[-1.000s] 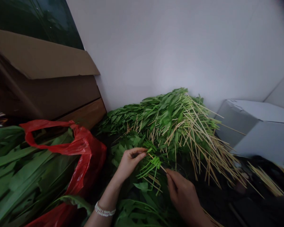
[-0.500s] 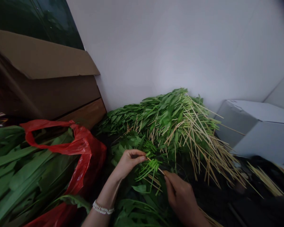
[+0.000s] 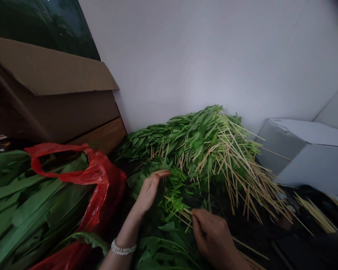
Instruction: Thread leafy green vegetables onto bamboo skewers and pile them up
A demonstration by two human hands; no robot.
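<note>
My right hand (image 3: 214, 234) pinches a thin wooden skewer (image 3: 187, 211) by one end. Bright green cut stems (image 3: 175, 204) cluster around the skewer's far end; whether it pierces them I cannot tell. To the left, my left hand (image 3: 149, 189) has its fingers stretched out flat with nothing in them. Just beyond its fingertips lies a small bunch of green stems (image 3: 179, 176). Loose green leaves (image 3: 163, 253) spread below and between both hands. Two beaded strands (image 3: 123, 249) circle my left wrist.
Against the wall rises a large heap of leaves (image 3: 186, 129) with many skewers (image 3: 242, 168) sticking out to the right. A red plastic bag (image 3: 104, 168) full of long leaves stands at left, before a cardboard box (image 3: 73, 78). At right are a white box (image 3: 318, 161) and more sticks (image 3: 315, 213).
My left hand has let go of the skewer's tip and moved up and left, its fingers straightening. My right hand, still pinching a skewer, has shifted slightly down and left.
</note>
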